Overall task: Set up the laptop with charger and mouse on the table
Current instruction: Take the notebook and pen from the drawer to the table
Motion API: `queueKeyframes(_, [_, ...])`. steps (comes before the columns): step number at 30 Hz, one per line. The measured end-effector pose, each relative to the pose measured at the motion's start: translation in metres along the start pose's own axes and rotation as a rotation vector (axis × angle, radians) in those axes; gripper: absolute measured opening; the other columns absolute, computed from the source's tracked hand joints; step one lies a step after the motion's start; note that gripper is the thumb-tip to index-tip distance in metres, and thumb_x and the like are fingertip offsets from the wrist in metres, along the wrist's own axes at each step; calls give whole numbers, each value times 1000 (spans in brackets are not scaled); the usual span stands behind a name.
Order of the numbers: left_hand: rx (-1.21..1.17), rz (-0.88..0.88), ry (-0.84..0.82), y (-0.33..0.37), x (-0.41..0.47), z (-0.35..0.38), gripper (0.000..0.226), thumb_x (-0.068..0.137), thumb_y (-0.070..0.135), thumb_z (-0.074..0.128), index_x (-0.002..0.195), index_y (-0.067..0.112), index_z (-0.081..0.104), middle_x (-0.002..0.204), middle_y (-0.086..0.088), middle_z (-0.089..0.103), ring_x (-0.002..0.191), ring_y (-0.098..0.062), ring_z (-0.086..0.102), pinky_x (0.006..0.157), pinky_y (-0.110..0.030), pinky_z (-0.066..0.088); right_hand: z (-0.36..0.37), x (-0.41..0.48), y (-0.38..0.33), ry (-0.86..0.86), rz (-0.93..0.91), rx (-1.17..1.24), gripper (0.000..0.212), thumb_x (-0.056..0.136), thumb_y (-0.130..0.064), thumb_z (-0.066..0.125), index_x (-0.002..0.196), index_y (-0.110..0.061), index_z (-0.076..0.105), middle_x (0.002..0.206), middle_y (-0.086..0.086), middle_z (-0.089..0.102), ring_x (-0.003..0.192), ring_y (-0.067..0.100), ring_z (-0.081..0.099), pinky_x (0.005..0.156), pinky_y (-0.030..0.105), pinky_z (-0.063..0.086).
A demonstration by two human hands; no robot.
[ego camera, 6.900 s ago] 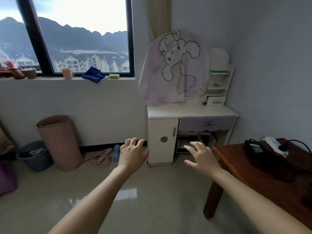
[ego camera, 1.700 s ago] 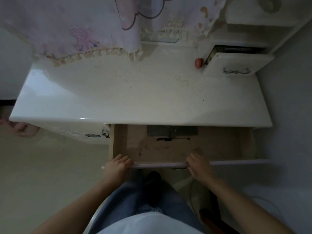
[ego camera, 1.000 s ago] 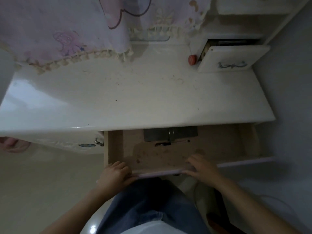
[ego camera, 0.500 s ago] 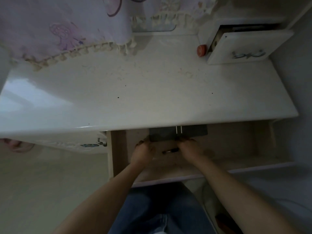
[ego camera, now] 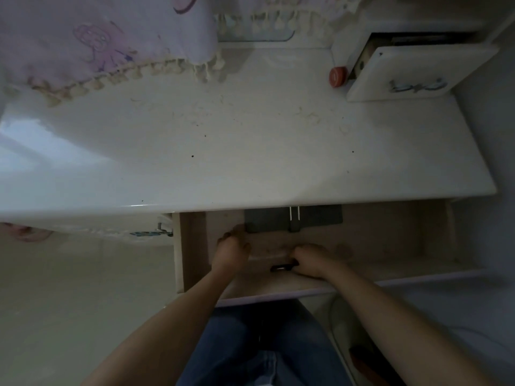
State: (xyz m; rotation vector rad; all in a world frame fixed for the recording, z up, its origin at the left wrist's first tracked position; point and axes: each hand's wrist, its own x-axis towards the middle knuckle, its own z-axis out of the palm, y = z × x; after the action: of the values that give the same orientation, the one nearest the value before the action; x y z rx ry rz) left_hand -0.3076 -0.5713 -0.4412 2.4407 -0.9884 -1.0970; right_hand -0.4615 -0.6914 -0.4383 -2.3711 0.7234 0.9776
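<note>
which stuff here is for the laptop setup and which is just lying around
For the job: dark grey laptop in the open drawer; small black object at the right hand; left hand by its corner.
Lying about: red round cap, small drawer ajar, fringed cloth.

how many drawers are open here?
2. The wide drawer under the desktop, with the left hand and right hand inside it; the small drawer at the desktop's back right, by the red cap. More may be out of frame.

red cap [ego camera: 338, 76] beside small drawer [ego camera: 412, 76]
</note>
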Motion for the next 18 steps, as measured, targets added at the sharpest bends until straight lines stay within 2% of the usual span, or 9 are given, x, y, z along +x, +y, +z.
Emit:
queueKeyframes(4, [126, -33, -74, -9, -8, 3, 22, 93, 16, 40, 103, 5, 56, 110, -13, 59, 98, -25, 55, 73, -27, 31, -1, -1, -5, -77, 96, 76, 25, 87, -12, 54, 109, -3, 60, 117, 17, 61, 104, 30, 59, 79, 31, 44])
queueKeyframes(7, [140, -42, -90, -15, -11, 2, 24, 91, 17, 41, 106, 9, 58, 117, -11, 57, 103, -27, 54, 84, -32, 42, -17, -11, -11, -107, 79, 64, 27, 87, -10, 53, 111, -1, 60, 119, 17, 61, 106, 31, 59, 81, 30, 45])
queueKeyframes(10, [109, -54, -96, -15, -13, -3, 25, 89, 18, 44, 109, 14, 60, 117, -8, 59, 103, -28, 56, 83, -38, 49, -54, -36, -15, -51, -17, 109, 25, 88, -11, 54, 110, -2, 62, 116, 16, 62, 106, 29, 58, 81, 28, 43])
queueKeyframes(11, [103, -54, -97, -16, -14, -4, 25, 89, 19, 45, 110, 15, 59, 116, -8, 60, 103, -27, 56, 83, -39, 50, -73, -48, -16, 41, -54, 145, 25, 88, -13, 55, 111, -4, 62, 115, 15, 62, 106, 27, 57, 83, 28, 42])
queueKeyframes(13, [84, -63, -94, -16, -15, -7, 26, 89, 18, 47, 112, 16, 58, 114, -8, 62, 102, -27, 57, 82, -39, 51, -115, -70, -18, 351, -80, 248, 21, 89, -16, 56, 108, -9, 62, 104, 8, 61, 97, 22, 55, 80, 30, 41])
queueKeyframes(15, [65, -79, -88, -15, -15, -10, 25, 91, 18, 46, 113, 13, 56, 110, -9, 63, 99, -27, 58, 79, -38, 51, -151, -74, -12, 710, -15, 266, 17, 91, -18, 54, 104, -11, 63, 93, 3, 54, 87, 19, 51, 70, 29, 37])
queueKeyframes(16, [60, -86, -87, -14, -14, -10, 23, 91, 17, 45, 111, 11, 56, 107, -11, 63, 95, -27, 59, 78, -38, 51, -162, -66, -7, 827, 27, 244, 18, 92, -18, 52, 104, -9, 62, 93, 5, 54, 89, 21, 51, 68, 28, 35])
queueKeyframes(18, [49, -84, -80, -10, -14, -10, 18, 93, 16, 44, 105, 9, 55, 103, -12, 63, 89, -25, 60, 75, -36, 51, -171, -41, 2, 880, 90, 158, 21, 94, -18, 49, 106, -5, 60, 102, 9, 57, 98, 25, 50, 70, 30, 34])
